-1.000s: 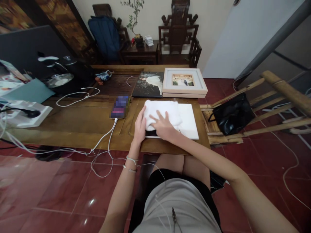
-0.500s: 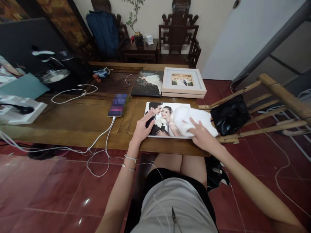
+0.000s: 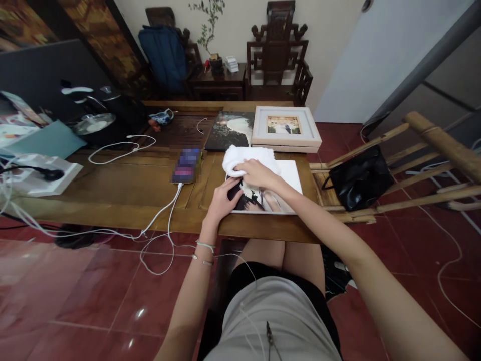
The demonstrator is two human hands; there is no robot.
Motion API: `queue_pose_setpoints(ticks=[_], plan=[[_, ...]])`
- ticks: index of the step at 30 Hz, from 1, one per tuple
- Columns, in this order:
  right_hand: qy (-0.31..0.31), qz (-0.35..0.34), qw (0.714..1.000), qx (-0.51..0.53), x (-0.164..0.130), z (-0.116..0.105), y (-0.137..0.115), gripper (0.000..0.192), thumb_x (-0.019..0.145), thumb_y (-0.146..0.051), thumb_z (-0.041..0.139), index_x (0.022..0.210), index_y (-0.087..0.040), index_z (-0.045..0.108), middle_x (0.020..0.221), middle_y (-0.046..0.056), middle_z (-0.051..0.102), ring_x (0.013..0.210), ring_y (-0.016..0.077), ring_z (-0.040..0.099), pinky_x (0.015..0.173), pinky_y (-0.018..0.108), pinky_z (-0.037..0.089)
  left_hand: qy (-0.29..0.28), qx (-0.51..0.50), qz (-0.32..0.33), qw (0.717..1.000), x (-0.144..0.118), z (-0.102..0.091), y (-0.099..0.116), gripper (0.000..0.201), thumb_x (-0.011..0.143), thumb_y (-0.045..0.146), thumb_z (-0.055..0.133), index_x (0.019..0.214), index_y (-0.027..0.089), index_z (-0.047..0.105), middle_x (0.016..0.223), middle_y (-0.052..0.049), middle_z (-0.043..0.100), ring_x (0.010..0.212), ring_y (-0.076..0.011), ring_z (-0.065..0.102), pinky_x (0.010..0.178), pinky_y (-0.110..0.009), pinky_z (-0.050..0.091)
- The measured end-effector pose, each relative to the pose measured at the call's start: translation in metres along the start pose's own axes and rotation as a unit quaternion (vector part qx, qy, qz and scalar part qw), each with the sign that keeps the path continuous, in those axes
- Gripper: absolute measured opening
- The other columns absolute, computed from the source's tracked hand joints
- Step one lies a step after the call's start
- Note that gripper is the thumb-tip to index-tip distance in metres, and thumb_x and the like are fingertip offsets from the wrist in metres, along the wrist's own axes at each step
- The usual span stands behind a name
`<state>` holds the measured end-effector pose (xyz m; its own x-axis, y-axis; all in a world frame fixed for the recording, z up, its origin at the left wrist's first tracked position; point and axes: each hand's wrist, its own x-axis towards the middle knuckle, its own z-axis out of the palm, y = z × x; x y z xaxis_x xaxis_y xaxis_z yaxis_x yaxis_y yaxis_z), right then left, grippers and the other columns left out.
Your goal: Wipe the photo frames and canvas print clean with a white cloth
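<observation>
A white cloth [image 3: 248,154] lies bunched over the upper left part of a wedding photo panel [image 3: 292,181]. My right hand [image 3: 258,173] presses the cloth down, its fingers curled into the fabric. At the panel's left edge, my left hand [image 3: 223,201] rests with its fingers stretched out flat on the picture. Beneath the cloth and my right hand, the couple's heads are hidden; the bouquet and part of the dress still show. The panel lies flat near the table's front edge.
Behind the panel are a dark photo panel [image 3: 229,131] and a framed photo [image 3: 313,131]. A phone [image 3: 186,165] with white cables [image 3: 160,213] lies to the left, with a power strip [image 3: 56,175] farther over. On the right stands a bamboo chair [image 3: 428,130] holding a black bag [image 3: 361,178].
My right hand has slid the white cloth from the panel's right side to its upper left. The panel's right part is now uncovered. My left hand stays at the left edge.
</observation>
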<state>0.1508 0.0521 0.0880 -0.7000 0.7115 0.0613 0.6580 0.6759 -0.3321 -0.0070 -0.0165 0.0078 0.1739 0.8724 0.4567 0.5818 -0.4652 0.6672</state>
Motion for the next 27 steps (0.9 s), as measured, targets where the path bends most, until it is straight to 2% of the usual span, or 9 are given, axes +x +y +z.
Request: queue_pose_setpoints(ticks=[3, 6, 8, 12, 15, 17, 20, 24, 27], plan=[[-0.001, -0.007, 1.0, 0.013, 0.012, 0.0, -0.004, 0.049, 0.078, -0.003, 0.043, 0.117, -0.019, 0.067, 0.118, 0.009, 0.068, 0.108, 0.0251, 0.06, 0.088, 0.034, 0.044, 0.0, 0.0, -0.005, 1.0, 0.001, -0.002, -0.001, 0.038, 0.086, 0.033, 0.061, 0.121, 0.017, 0.064, 0.128, -0.011, 0.063, 0.122, -0.0278, 0.057, 0.108, -0.049, 0.042], [-0.008, 0.001, 1.0, 0.028, 0.0, -0.007, 0.009, 0.045, 0.075, -0.003, 0.045, 0.109, -0.016, 0.07, 0.111, 0.009, 0.071, 0.101, 0.0251, 0.063, 0.083, 0.032, 0.046, -0.003, -0.009, -0.004, 1.0, 0.001, -0.003, 0.0, 0.039, 0.086, 0.033, 0.061, 0.122, 0.016, 0.063, 0.131, -0.012, 0.06, 0.126, -0.027, 0.053, 0.11, -0.048, 0.04], [0.002, 0.019, 0.999, 0.037, -0.017, -0.013, 0.026, 0.046, 0.072, -0.002, 0.046, 0.109, -0.015, 0.07, 0.112, 0.009, 0.071, 0.101, 0.0247, 0.064, 0.085, 0.031, 0.047, -0.006, -0.02, 0.0, 1.0, 0.002, -0.004, 0.001, 0.039, 0.086, 0.032, 0.06, 0.122, 0.015, 0.063, 0.133, -0.013, 0.058, 0.129, -0.0258, 0.05, 0.111, -0.047, 0.039], [0.041, 0.05, 0.998, 0.015, -0.061, -0.022, 0.067, 0.056, 0.068, 0.001, 0.041, 0.115, -0.013, 0.068, 0.121, 0.007, 0.067, 0.112, 0.0236, 0.06, 0.098, 0.033, 0.042, -0.004, -0.028, 0.001, 1.0, 0.002, -0.003, 0.002, 0.038, 0.087, 0.031, 0.06, 0.122, 0.016, 0.063, 0.134, -0.013, 0.057, 0.13, -0.025, 0.049, 0.112, -0.049, 0.038], [0.031, 0.073, 0.996, -0.037, -0.096, -0.02, 0.078, 0.059, 0.066, 0.002, 0.041, 0.116, -0.012, 0.067, 0.123, 0.009, 0.066, 0.123, 0.0276, 0.053, 0.105, 0.043, 0.038, -0.001, -0.023, 0.001, 1.0, 0.001, -0.003, 0.002, 0.038, 0.087, 0.03, 0.059, 0.123, 0.018, 0.062, 0.135, -0.011, 0.057, 0.13, -0.0244, 0.05, 0.111, -0.049, 0.038], [0.022, 0.073, 0.994, -0.072, -0.122, -0.012, 0.068, 0.057, 0.065, 0.003, 0.041, 0.114, -0.011, 0.066, 0.132, 0.014, 0.058, 0.134, 0.0304, 0.04, 0.109, 0.052, 0.032, -0.001, -0.022, 0.001, 1.0, 0.001, -0.002, 0.002, 0.038, 0.087, 0.029, 0.059, 0.123, 0.018, 0.062, 0.135, -0.011, 0.057, 0.13, -0.0241, 0.05, 0.111, -0.049, 0.039], [0.01, 0.043, 0.995, -0.087, -0.16, 0.004, 0.032, 0.05, 0.064, 0.005, 0.043, 0.103, -0.012, 0.07, 0.147, 0.014, 0.042, 0.141, 0.0333, 0.024, 0.112, 0.059, 0.025, -0.001, -0.025, 0.004, 1.0, 0.001, -0.002, 0.002, 0.038, 0.087, 0.03, 0.059, 0.123, 0.018, 0.062, 0.134, -0.011, 0.057, 0.13, -0.0241, 0.049, 0.111, -0.049, 0.038], [-0.026, -0.007, 0.997, -0.072, -0.197, 0.019, -0.022, 0.044, 0.06, 0.006, 0.045, 0.086, -0.017, 0.072, 0.148, 0.009, 0.04, 0.142, 0.0371, 0.018, 0.111, 0.067, 0.02, 0.001, -0.027, -0.005, 1.0, 0.002, -0.002, 0.004, 0.036, 0.087, 0.03, 0.059, 0.121, 0.019, 0.063, 0.135, -0.01, 0.057, 0.13, -0.0246, 0.049, 0.111, -0.05, 0.038], [-0.055, -0.039, 0.996, -0.053, -0.204, 0.02, -0.039, 0.044, 0.059, 0.007, 0.044, 0.084, -0.018, 0.071, 0.148, 0.005, 0.041, 0.142, 0.0354, 0.018, 0.112, 0.066, 0.02, 0.001, -0.03, -0.009, 1.0, 0.002, -0.003, 0.005, 0.035, 0.088, 0.029, 0.057, 0.121, 0.019, 0.064, 0.135, -0.01, 0.057, 0.13, -0.0242, 0.049, 0.111, -0.05, 0.038]])
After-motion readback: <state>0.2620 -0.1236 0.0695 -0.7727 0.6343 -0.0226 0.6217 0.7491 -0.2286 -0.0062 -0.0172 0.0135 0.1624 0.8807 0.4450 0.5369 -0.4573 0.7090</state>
